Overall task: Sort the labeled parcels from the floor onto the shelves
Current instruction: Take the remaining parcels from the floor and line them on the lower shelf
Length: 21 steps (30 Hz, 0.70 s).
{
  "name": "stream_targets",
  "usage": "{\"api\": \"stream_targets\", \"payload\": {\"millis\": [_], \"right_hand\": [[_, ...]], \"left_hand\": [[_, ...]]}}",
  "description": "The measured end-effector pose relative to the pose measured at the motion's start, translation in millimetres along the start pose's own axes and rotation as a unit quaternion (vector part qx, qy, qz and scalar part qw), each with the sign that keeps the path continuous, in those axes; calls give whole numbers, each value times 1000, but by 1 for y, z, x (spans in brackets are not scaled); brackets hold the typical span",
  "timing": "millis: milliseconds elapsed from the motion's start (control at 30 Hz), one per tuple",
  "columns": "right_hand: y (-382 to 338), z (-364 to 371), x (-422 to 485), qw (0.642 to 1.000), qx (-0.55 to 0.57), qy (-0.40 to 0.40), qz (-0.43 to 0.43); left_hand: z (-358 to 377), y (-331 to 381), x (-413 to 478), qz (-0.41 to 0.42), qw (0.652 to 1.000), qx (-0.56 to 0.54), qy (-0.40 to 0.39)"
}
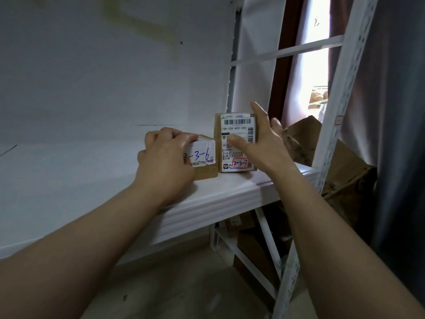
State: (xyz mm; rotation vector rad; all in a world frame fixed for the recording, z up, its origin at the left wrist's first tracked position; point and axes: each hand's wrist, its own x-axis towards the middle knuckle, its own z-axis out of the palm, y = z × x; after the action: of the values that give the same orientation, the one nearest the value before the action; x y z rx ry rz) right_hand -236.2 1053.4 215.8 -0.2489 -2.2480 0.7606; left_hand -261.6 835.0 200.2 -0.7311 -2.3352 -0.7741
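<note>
Two small cardboard parcels stand side by side on the white shelf [230, 192]. The lower one [204, 157] carries a white label with "2-3-6" written in blue; my left hand [165, 155] grips its left and top side, fingers curled over it. The taller parcel [236, 134] stands upright to its right, with a barcode label and a red-boxed "2-3-7". My right hand [264, 141] is spread with straight fingers at that parcel's right side, thumb across its front; whether it touches is unclear.
A white perforated shelf post [333, 125] rises at the right. Brown cardboard boxes [345, 171] lean behind it, beside a bright window and dark curtain. More boxes [255, 247] sit under the shelf. A white wall backs the shelf; the left part of the shelf holds nothing.
</note>
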Motion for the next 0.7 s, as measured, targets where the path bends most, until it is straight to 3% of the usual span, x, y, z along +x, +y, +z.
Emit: {"api": "stream_targets", "payload": {"millis": [133,233,467,700], "right_hand": [[-40,11,13,988,-144,57,0],[-53,16,20,977,-209,41,6],[-48,-1,16,997,-58,-16,-49],[-47,-9,7,996,-54,-59,-42]], "left_hand": [[1,2,0,5,1000,7,1],[0,1,1,7,1000,2,0],[-7,-1,-6,22,999,-32,29],[-8,2,-10,35,997,-8,71]]}}
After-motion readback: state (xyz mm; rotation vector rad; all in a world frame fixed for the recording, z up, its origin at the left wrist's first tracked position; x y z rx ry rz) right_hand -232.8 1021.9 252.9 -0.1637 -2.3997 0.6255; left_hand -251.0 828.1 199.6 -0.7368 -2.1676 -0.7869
